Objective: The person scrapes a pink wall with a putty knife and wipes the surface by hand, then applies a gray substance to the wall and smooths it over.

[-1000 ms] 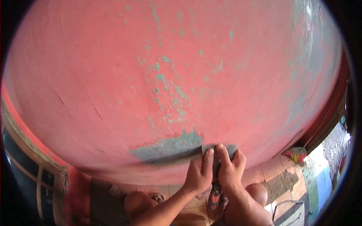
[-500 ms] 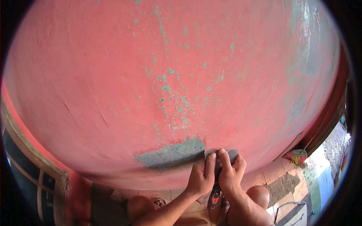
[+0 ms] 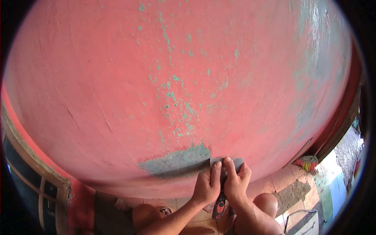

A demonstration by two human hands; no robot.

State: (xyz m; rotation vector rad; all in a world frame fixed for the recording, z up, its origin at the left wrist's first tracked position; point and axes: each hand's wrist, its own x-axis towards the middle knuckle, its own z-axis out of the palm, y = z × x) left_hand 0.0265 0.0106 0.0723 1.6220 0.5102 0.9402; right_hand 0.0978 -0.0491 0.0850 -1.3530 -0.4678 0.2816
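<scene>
A broad-bladed scraper (image 3: 220, 201) with a black and red handle is held in both hands, its grey blade flat against the lower part of a red wall (image 3: 117, 78). My left hand (image 3: 206, 182) grips the left side of the blade, thumb pressed on it. On the right side, my right hand (image 3: 235, 182) wraps round it, with thumb up on the blade. Just left of the blade lies a bare grey-green patch (image 3: 176, 161) where the red paint is gone. Green specks dot the wall above.
A broom with red and yellow bristles (image 3: 306, 162) leans at the wall's right end. Tiled floor (image 3: 270, 186) runs below, with a grey stain. A dark framed window or door (image 3: 49, 199) stands at the lower left. The person's knees show at the bottom.
Both hands and the scraper have shifted slightly left and down in the view. The wall's marks have shifted a little left too. The grip is the same.
</scene>
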